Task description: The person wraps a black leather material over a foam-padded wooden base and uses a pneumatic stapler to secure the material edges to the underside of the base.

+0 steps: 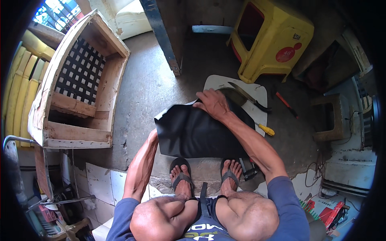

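A black sheet of leather-like material (193, 134) hangs in soft folds in front of my feet, its paler underside showing at the upper left corner. My right hand (215, 104) grips its far edge, fingers bent over the top and thumb on the near face. My left forearm (140, 166) reaches behind the sheet's left side, which hides the left hand. Partly under the sheet lies a white board (259, 92). A knife with a dark handle (249, 96) rests on the board, beyond my right wrist. Near the board's right edge is a yellow-handled tool (266, 129).
A red-handled tool (286, 105) lies on the floor to the right. Further back stands a yellow plastic stool (277, 40). On the left is a wooden frame with woven black webbing (80, 72). A dark metal clamp-like tool (250, 170) sits by my right foot.
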Action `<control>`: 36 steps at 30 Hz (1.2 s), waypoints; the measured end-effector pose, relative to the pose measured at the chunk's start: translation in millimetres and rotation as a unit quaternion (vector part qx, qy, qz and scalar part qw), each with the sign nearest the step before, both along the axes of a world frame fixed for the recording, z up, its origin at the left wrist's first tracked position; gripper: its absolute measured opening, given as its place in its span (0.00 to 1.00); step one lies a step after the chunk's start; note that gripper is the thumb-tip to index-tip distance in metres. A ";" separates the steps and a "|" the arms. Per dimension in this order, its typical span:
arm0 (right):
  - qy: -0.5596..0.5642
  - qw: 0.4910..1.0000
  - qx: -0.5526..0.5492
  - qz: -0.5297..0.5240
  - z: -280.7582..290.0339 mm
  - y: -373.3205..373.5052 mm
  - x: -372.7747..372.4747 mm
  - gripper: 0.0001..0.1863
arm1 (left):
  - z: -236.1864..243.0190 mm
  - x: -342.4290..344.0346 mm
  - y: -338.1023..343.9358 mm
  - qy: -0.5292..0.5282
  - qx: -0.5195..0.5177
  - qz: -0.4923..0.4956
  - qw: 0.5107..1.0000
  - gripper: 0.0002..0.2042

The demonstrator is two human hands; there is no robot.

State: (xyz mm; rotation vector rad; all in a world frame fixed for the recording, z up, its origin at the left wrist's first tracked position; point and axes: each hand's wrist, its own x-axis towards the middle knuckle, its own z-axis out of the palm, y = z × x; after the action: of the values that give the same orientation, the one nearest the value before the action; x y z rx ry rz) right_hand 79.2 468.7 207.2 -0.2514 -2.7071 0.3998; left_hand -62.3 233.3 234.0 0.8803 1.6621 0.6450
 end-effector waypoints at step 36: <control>-0.180 0.890 -0.151 -0.392 -107.1 -45.7 234.2 0.19 | -138.8 27.3 -123.3 0.249 -0.028 0.379 0.891 0.26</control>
State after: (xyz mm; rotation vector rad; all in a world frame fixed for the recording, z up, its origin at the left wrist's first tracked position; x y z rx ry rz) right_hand 313.5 423.1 100.1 -1.5710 -2.5629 0.5497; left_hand -35.1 110.0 95.2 0.3232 2.5139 0.9326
